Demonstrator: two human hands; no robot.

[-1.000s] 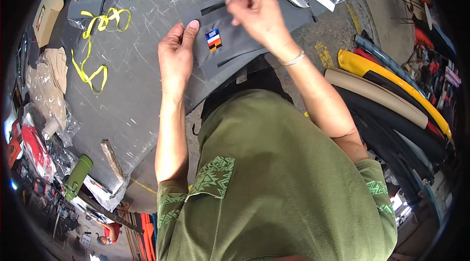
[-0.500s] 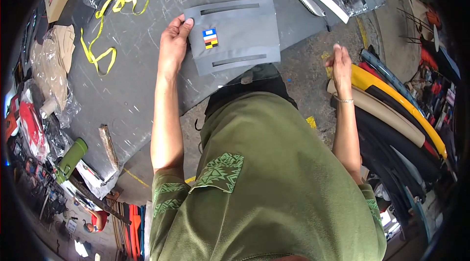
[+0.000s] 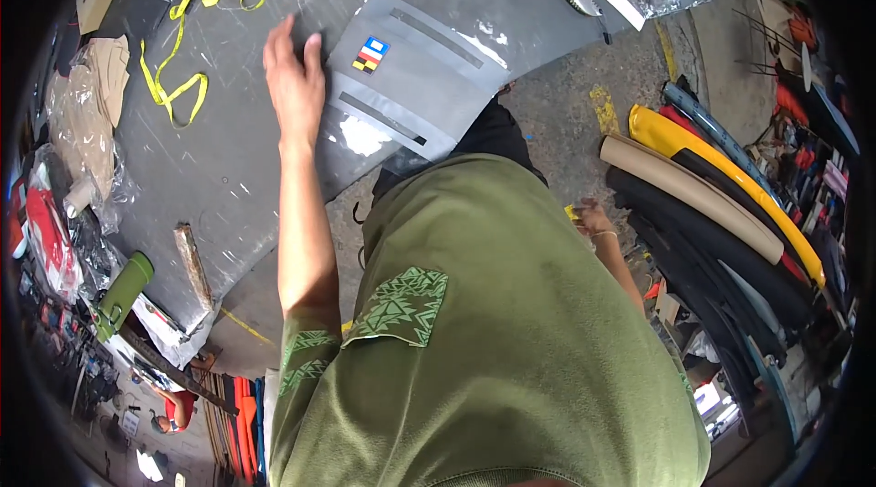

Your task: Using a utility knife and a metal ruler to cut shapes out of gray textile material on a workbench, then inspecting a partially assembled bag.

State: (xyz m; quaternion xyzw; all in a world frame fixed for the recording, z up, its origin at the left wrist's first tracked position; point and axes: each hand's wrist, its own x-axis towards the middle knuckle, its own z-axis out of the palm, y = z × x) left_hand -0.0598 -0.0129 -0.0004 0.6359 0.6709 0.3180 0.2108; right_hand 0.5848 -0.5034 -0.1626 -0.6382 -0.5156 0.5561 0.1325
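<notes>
One grey panel (image 3: 415, 85) under flat left hand (image 3: 294, 85); two dark strips.

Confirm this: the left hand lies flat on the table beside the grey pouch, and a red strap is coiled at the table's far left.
Not quite. In the head view the strap is yellow, not red. The rest holds: the left hand lies flat on the table beside the grey pouch.

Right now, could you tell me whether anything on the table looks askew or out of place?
The grey panel lies skewed, one corner overhanging the table edge. A yellow strap sprawls in loose loops. The left hand rests flat beside the panel.
</notes>
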